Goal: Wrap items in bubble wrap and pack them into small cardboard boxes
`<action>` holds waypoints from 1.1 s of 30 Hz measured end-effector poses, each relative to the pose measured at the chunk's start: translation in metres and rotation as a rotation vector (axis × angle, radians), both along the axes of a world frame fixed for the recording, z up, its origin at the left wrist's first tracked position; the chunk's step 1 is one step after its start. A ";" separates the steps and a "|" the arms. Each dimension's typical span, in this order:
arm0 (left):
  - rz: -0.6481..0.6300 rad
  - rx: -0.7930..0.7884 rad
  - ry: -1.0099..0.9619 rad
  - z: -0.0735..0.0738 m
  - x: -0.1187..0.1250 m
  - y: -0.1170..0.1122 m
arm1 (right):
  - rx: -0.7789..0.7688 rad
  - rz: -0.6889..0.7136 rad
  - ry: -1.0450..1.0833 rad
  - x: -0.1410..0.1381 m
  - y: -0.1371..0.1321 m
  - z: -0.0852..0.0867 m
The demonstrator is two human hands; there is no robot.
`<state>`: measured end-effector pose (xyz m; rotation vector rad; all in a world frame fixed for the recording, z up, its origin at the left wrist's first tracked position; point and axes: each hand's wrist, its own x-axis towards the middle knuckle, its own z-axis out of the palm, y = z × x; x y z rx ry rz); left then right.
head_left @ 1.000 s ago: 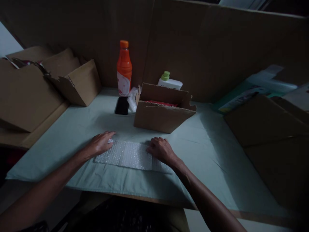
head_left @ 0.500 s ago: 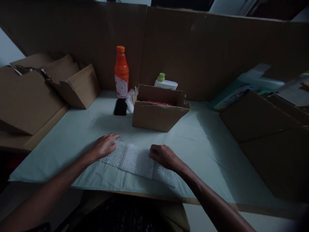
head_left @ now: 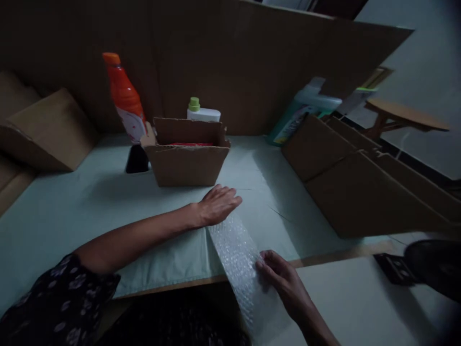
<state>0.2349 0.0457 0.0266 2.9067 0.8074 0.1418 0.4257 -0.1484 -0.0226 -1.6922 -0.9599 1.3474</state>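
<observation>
A strip of clear bubble wrap (head_left: 236,257) slants down from the table and over its front edge. My left hand (head_left: 219,205) is closed on the strip's upper end, back of the hand upward, its fingertips partly hidden. Lower down, my right hand (head_left: 279,271) pinches the strip's right edge between thumb and fingers. Just behind my left hand stands an open cardboard box (head_left: 187,166) with something red inside, only its top showing.
An orange bottle (head_left: 126,96), a dark phone (head_left: 137,159) and a white bottle with a green cap (head_left: 203,114) lie beyond. Cardboard boxes stand left (head_left: 54,129) and right (head_left: 363,192), with a teal jug (head_left: 297,113) behind the right one. A cardboard wall (head_left: 245,72) closes the back.
My view has turned to the right. The bubble wrap, lying across the table before, now slants over the front edge. My left hand moved right, and my right hand came nearer and lower.
</observation>
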 end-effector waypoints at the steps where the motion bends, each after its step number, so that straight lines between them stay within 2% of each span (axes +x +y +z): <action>1: -0.050 0.010 0.002 0.003 0.020 0.005 | -0.007 -0.055 0.035 -0.002 -0.006 -0.003; 4: -0.140 0.040 -0.008 0.006 0.062 0.017 | 0.024 -0.150 0.093 -0.012 -0.013 -0.013; 6: -0.159 0.060 -0.036 0.004 0.066 0.019 | 0.057 -0.162 0.126 -0.018 -0.013 -0.017; 9: -0.197 0.062 -0.072 -0.011 0.033 0.001 | 0.077 -0.180 0.167 -0.020 -0.014 -0.019; 13: -0.293 -0.020 -0.058 -0.039 -0.039 -0.055 | 0.053 -0.179 0.213 -0.018 -0.022 -0.015; 16: -0.306 -0.152 -0.190 -0.053 -0.066 -0.095 | 0.038 -0.171 0.198 -0.017 -0.031 -0.012; 18: -0.283 -0.200 -0.229 -0.058 -0.066 -0.109 | 0.045 -0.181 0.158 -0.017 -0.039 -0.013; 21: -0.226 -0.205 -0.250 -0.064 -0.057 -0.113 | 0.065 -0.154 0.075 -0.014 -0.057 -0.018; 26: -0.209 -0.154 -0.279 -0.074 -0.049 -0.106 | 0.061 0.061 -0.049 -0.013 -0.082 -0.035; 29: -0.196 -0.135 -0.293 -0.074 -0.048 -0.106 | 0.064 0.107 -0.003 -0.021 -0.081 -0.041; 33: -0.151 -0.116 -0.367 -0.067 -0.046 -0.110 | 0.033 0.081 0.176 -0.028 -0.075 -0.038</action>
